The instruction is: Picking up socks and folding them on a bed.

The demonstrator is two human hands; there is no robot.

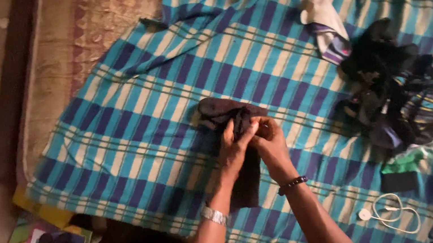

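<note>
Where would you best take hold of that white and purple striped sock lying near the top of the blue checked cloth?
Probably at the white upper end of the white and purple striped sock, coming from above. That end lies flat and apart on the blue checked cloth, while its striped lower end runs close to the dark clothes pile.

- A single head-worn view is given, looking steeply down from above.
- The bed (132, 134) is faced at arm's length; the hands are seen near the lower centre.
</note>
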